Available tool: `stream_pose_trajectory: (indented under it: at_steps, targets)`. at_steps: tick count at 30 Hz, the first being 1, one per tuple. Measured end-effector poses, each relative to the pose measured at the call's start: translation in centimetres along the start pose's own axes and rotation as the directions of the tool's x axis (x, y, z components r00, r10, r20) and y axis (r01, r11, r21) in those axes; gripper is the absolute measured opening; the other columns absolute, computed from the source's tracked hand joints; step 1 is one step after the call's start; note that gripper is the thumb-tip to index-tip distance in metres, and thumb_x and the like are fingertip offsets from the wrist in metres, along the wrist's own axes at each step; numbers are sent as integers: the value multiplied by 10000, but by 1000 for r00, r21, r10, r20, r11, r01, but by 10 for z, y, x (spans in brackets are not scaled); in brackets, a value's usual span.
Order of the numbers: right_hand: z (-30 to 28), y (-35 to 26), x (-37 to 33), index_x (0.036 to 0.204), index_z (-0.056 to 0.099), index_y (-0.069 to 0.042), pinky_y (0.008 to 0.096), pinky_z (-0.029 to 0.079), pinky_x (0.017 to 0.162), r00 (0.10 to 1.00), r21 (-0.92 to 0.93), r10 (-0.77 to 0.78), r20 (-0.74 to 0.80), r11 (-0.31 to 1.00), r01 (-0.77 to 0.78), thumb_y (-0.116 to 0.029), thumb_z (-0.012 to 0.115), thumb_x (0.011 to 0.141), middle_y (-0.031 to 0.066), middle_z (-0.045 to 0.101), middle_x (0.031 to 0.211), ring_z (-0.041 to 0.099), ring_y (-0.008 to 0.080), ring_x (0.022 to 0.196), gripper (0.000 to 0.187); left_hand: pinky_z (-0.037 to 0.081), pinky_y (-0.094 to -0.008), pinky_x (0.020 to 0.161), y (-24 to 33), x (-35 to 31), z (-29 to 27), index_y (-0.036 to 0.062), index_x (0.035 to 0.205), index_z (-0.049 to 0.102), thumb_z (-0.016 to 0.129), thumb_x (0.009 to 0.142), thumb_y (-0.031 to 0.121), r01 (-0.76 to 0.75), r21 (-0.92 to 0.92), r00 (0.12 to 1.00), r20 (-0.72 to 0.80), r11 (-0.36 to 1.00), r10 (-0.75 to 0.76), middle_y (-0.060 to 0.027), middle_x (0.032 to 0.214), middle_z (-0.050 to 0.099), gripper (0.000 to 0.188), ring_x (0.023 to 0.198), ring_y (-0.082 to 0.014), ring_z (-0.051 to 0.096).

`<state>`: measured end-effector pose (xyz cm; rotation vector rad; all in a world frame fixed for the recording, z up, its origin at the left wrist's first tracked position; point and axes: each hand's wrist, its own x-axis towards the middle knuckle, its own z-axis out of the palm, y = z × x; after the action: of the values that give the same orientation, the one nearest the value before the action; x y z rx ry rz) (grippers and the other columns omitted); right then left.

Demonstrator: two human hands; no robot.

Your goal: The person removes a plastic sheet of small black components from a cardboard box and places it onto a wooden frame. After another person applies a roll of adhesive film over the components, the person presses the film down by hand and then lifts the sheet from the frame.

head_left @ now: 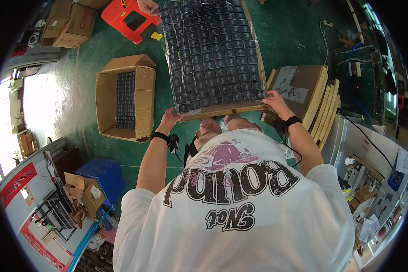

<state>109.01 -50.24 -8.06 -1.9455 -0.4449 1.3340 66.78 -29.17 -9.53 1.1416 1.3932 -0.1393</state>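
In front of me lies a wooden-edged board [218,110] bearing rows of small black square pieces [213,50], each with a pale oval mark. Clear plastic film [169,68] covers the pieces and juts past the board's left edge. At the near left corner, my left hand [168,120] is closed, pinching the film's edge. My right hand [278,104] is closed at the near right corner, fingertips on the film there. Another person's hand [148,6] is at the far left corner.
Left of the board, an open cardboard box [146,102] holds similar black pieces. A red plastic stool [115,16] and a yellow scrap [157,36] are beyond it. Wood-edged boards [326,104] are stacked at right. A blue bin [102,179] stands at lower left.
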Motion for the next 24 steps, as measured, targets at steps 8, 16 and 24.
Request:
stream_pose_trajectory:
  at_steps: [8, 16, 24]
  targets:
    - [-2, 13, 2, 912, 558, -17, 251, 464, 682, 984, -1, -177, 35, 984, 177, -60, 619, 771, 39, 597, 824, 561, 113, 773, 160, 442, -272, 729, 2, -11, -1, 67, 1279, 368, 707, 719, 113, -262, -123, 963, -94, 957, 251, -28, 830, 562, 657, 794, -124, 538]
    - [-1, 6, -2, 967, 604, -23, 221, 431, 744, 994, 8, -56, 88, 998, 56, -38, 599, 787, 16, 596, 868, 534, 87, 786, 182, 446, -243, 717, 6, -14, -5, 50, 1050, 589, 705, 698, 97, -434, 154, 896, -32, 888, 443, 3, 757, 562, 373, 753, -97, 524]
    - [-1, 15, 2, 971, 603, -8, 251, 473, 700, 979, -203, -162, 123, 962, 185, -69, 644, 727, 39, 612, 810, 575, 121, 759, 254, 457, -255, 687, 11, -20, -1, 80, 1008, 605, 703, 682, 118, -496, 349, 839, -44, 795, 542, -3, 734, 562, 343, 717, -111, 531]
